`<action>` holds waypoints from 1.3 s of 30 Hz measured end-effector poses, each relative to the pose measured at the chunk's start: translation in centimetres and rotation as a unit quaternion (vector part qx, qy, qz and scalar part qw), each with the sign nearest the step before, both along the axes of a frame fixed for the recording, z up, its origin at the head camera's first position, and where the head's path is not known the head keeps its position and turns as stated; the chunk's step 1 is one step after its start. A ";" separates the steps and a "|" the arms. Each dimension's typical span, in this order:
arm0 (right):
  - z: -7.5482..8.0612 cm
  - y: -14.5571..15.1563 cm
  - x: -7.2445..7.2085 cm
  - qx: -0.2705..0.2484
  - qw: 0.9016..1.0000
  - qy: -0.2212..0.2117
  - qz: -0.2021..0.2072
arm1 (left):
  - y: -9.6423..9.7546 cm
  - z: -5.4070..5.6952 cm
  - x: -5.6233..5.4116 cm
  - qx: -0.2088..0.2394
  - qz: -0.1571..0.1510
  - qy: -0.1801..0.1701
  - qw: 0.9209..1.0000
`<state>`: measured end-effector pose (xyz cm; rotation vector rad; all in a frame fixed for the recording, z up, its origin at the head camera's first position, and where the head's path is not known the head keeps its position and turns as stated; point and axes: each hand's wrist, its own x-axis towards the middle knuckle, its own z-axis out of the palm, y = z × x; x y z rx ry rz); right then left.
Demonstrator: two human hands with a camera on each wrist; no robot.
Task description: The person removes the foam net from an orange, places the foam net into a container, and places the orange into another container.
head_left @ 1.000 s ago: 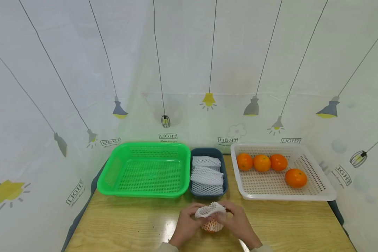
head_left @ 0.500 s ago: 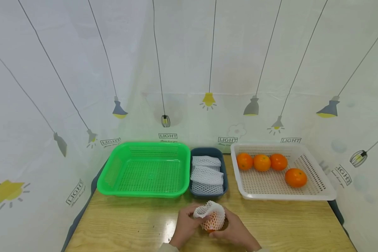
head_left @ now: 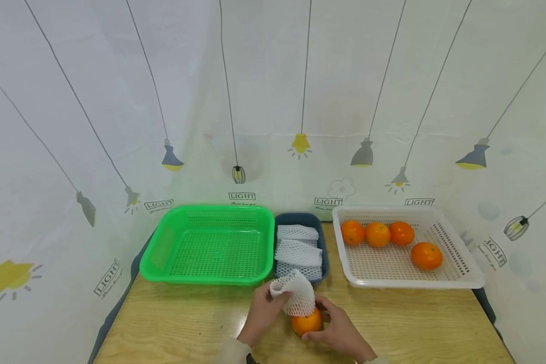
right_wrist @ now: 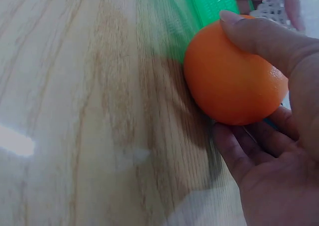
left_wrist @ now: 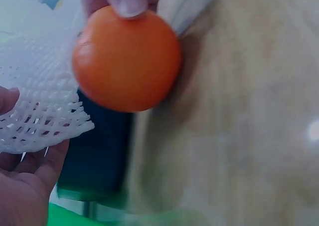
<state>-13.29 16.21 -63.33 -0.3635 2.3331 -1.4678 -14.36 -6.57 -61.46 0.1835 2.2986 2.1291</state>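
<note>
My right hand (head_left: 341,331) grips a bare orange (head_left: 307,322) near the front of the table, its thumb on one side and fingers on the other. In the right wrist view the orange (right_wrist: 232,74) sits between thumb and curled fingers. My left hand (head_left: 263,311) pinches a white foam net sleeve (head_left: 296,293) just above and left of the fruit. The left wrist view has the sleeve (left_wrist: 40,96) apart from the orange (left_wrist: 127,61), its cut mesh edge towards the fruit.
Behind the hands stands a dark blue tray (head_left: 324,263) with several foam net sleeves (head_left: 299,253). A green basket (head_left: 209,280) is at the left. At the right, a white basket (head_left: 409,283) holds several oranges (head_left: 377,235). A patterned curtain (head_left: 273,101) hangs behind.
The foam net sleeve was round the orange and has come off it, lifted up and left by my left hand. My right hand has kept the orange on the near side.
</note>
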 end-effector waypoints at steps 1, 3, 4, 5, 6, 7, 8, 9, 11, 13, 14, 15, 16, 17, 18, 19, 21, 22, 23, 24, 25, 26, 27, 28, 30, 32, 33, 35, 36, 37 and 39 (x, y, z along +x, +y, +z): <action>0.0 0.0 0.0 -0.002 1.000 0.001 0.001 | -0.1 0.5 -0.3 -0.006 -0.003 0.020 1.000; 0.0 0.1 0.0 -0.006 1.000 0.004 0.004 | -0.3 1.3 -1.0 -0.023 -0.005 0.065 0.998; 0.0 0.1 0.0 -0.008 1.000 0.005 0.005 | -0.3 1.7 -1.5 -0.032 -0.004 0.092 0.995; 0.0 0.1 0.0 -0.010 1.000 0.007 0.006 | -0.4 2.2 -2.0 -0.043 -0.001 0.113 0.993; 0.1 0.1 0.0 -0.012 1.000 0.008 0.008 | -0.4 2.7 -2.5 -0.053 0.005 0.133 0.990; 0.1 0.1 0.1 -0.013 1.000 0.009 0.009 | -0.5 3.2 -3.0 -0.063 0.012 0.150 0.987; 0.1 0.1 0.1 -0.016 1.000 0.010 0.010 | -0.6 3.8 -3.6 -0.076 0.018 0.166 0.983; 0.2 0.1 0.1 -0.018 1.000 0.010 0.011 | -0.6 4.4 -4.2 -0.087 0.023 0.181 0.979; 0.2 0.1 0.2 -0.021 1.000 0.011 0.013 | -0.8 5.6 -5.5 -0.108 0.028 0.199 0.974; 0.2 0.1 0.2 -0.022 1.000 0.011 0.015 | -0.9 6.6 -6.8 -0.133 0.028 0.218 0.966; 0.2 0.1 0.2 -0.023 1.000 0.010 0.015 | -1.0 7.2 -7.5 -0.147 0.027 0.225 0.963; 0.2 0.2 0.2 -0.023 1.000 0.009 0.015 | -1.0 7.7 -8.1 -0.160 0.026 0.231 0.959; 0.2 0.2 0.2 -0.022 1.000 0.008 0.014 | -1.0 8.2 -8.8 -0.174 0.025 0.231 0.957; 0.1 0.2 0.1 -0.022 1.000 0.004 0.013 | -1.0 8.6 -9.4 -0.187 0.022 0.231 0.955; 0.1 0.2 0.1 -0.021 1.000 0.003 0.012 | -1.0 9.0 -10.1 -0.202 0.020 0.229 0.952; 0.1 0.2 0.0 -0.020 1.000 0.001 0.011 | -0.9 9.3 -10.7 -0.217 0.020 0.227 0.949; 0.2 0.2 0.0 -0.016 1.000 0.000 0.010 | -0.7 9.8 -11.8 -0.247 0.015 0.223 0.943; 0.2 0.2 0.0 -0.016 1.000 -0.001 0.010 | -0.6 10.1 -12.3 -0.262 0.012 0.222 0.939; 0.3 0.2 0.0 -0.016 1.000 -0.001 0.010 | -0.4 10.3 -12.8 -0.273 0.009 0.223 0.936; 0.3 0.2 0.0 -0.017 1.000 -0.001 0.010 | -0.2 10.4 -13.3 -0.288 0.009 0.223 0.931; 0.3 0.2 0.1 -0.017 1.000 -0.001 0.011 | 0.0 10.5 -13.7 -0.306 0.009 0.225 0.925; 0.3 0.2 0.1 -0.017 1.000 -0.001 0.011 | 0.2 10.6 -14.2 -0.321 0.008 0.226 0.920; 0.3 0.2 0.1 -0.018 1.000 -0.001 0.010 | 0.4 10.6 -14.7 -0.339 0.008 0.228 0.913; 0.3 0.2 0.1 -0.018 1.000 -0.001 0.011 | 0.6 10.6 -15.1 -0.353 0.006 0.230 0.907; 0.3 0.2 0.1 -0.018 1.000 -0.002 0.010 | 1.1 10.5 -16.1 -0.381 0.006 0.232 0.895; 0.3 0.2 0.2 -0.017 1.000 -0.001 0.008 | 1.5 10.5 -16.9 -0.401 0.005 0.236 0.885; 0.3 0.2 0.2 -0.016 1.000 -0.001 0.007 | 1.7 10.5 -17.2 -0.409 0.004 0.240 0.880; 0.3 0.2 0.2 -0.015 1.000 -0.002 0.006 | 2.1 10.5 -17.9 -0.427 0.003 0.243 0.871; 0.3 0.2 0.2 -0.016 1.000 -0.004 0.005 | 2.3 10.3 -18.3 -0.442 0.003 0.246 0.862; 0.3 0.2 0.2 -0.015 1.000 -0.005 0.005 | 2.5 10.2 -18.6 -0.456 0.002 0.249 0.854; 0.4 0.1 0.2 -0.016 1.000 -0.008 0.005 | 2.9 9.8 -19.3 -0.492 0.001 0.253 0.833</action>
